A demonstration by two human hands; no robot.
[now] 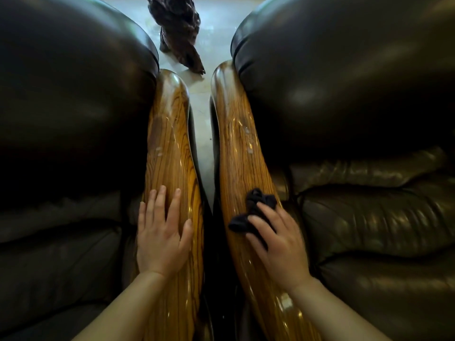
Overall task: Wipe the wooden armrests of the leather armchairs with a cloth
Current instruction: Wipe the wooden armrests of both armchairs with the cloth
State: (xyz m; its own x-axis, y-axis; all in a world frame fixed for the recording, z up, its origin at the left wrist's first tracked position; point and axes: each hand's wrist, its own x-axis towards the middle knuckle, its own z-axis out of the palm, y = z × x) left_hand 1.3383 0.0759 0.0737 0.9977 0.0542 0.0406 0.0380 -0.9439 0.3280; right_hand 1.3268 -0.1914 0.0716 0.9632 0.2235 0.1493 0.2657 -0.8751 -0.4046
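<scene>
1. Two dark leather armchairs stand side by side: the left armchair (69, 107) and the right armchair (357, 94). A narrow gap of pale floor (204, 114) separates them.
2. Each chair presents one glossy wooden armrest toward the gap. The left armrest (170, 134) and the right armrest (236, 134) run near each other without touching.
3. The left hand (161, 237) lies flat, palm down, on the left armrest. Its fingers are extended and spread, and it grips nothing.
4. The right hand (280, 247) rests on the right armrest with its fingers pressing down on a dark cloth (256, 207). The cloth is bunched between the fingers and the wood, and part of it protrudes ahead of the fingertips.
5. Pale smears (248, 136) are visible on the right armrest, farther along from the cloth.
6. A dark, gnarled wooden object (179, 28) stands on the floor beyond the armrest ends.
</scene>
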